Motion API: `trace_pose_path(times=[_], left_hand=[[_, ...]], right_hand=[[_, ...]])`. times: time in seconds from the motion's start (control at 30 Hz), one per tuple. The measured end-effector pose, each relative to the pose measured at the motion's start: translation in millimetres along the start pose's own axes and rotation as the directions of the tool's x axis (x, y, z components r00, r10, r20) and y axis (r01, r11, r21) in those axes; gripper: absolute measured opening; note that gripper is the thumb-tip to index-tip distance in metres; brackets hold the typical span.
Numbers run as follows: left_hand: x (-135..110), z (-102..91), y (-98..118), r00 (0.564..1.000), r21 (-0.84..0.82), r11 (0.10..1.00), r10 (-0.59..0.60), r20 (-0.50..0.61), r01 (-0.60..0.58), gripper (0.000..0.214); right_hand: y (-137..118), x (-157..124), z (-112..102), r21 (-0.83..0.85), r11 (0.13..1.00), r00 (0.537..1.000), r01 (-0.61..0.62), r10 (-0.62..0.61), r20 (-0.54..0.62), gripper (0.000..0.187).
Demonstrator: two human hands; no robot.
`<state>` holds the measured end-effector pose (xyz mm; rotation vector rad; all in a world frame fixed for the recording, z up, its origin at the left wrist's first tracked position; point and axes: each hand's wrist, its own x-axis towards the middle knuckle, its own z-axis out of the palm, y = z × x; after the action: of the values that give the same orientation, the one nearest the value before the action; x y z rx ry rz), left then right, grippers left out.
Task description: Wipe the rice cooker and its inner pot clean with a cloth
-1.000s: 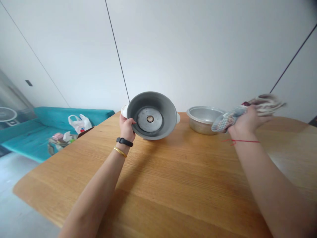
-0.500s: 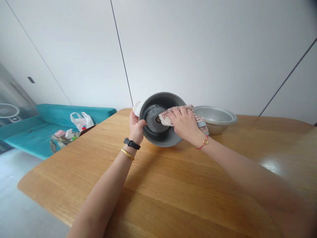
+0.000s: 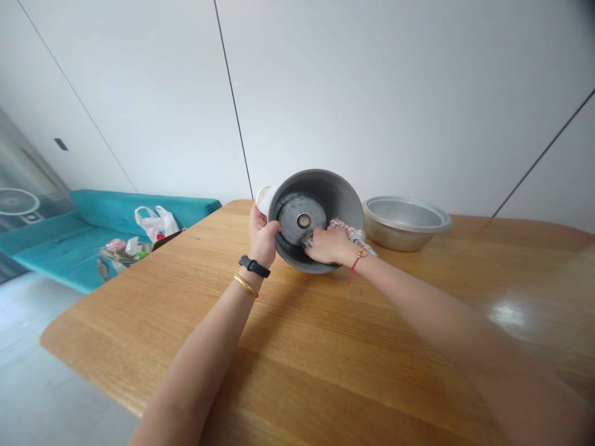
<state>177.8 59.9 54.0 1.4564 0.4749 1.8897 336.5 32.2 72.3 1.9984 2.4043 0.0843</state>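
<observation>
Grey pot (image 3: 325,197) is getting held tilted near the far edge of the counter (image 3: 325,347), left hand (image 3: 264,240) fingers pinching its rim, right hand (image 3: 332,245) fingers bunching a patterned cloth (image 3: 342,225) inside. Silver basin (image 3: 395,239) is sitting just beside it.

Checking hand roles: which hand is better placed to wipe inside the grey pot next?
Likely the right hand: it holds the cloth inside the grey pot, while the left hand is occupied gripping the pot.

A white wall (image 3: 372,93) is rising behind the wooden surface (image 3: 325,359); left, a teal sofa (image 3: 111,207) is standing on grey floor (image 3: 60,384); right, glare (image 3: 509,314) is shining.
</observation>
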Motion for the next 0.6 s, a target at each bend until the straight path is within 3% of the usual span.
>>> trace_pose_path(times=[0.13,0.23,0.37,0.5,0.6], left_hand=[[-0.1,1.5,1.1,1.0,-0.013,1.0,0.0,-0.009,0.0,0.088],[-0.2,2.1,1.9,1.0,-0.009,1.0,0.005,-0.018,-0.005,0.088],[-0.2,1.6,1.7,0.999,0.011,1.0,-0.001,-0.036,0.002,0.087],[-1.0,1.7,1.8,0.999,0.022,1.0,0.001,-0.041,0.0,0.084],[-3.2,3.7,2.2,0.999,0.026,1.0,-0.001,-0.033,0.002,0.082]], right_hand=[[-4.7,-3.3,3.2,0.202,0.979,0.999,0.022,-0.028,0.029,0.062],[-7.6,1.7,11.1,0.458,0.888,0.999,0.037,-0.043,0.002,0.047],[-11.6,15.9,25.2,0.75,0.657,0.996,0.08,-0.03,-0.079,0.021],[-20.5,24.8,33.6,0.88,0.433,0.981,0.194,-0.085,-0.174,0.016],[-31.8,25.9,32.4,0.961,0.211,0.983,0.177,-0.087,-0.162,0.013]])
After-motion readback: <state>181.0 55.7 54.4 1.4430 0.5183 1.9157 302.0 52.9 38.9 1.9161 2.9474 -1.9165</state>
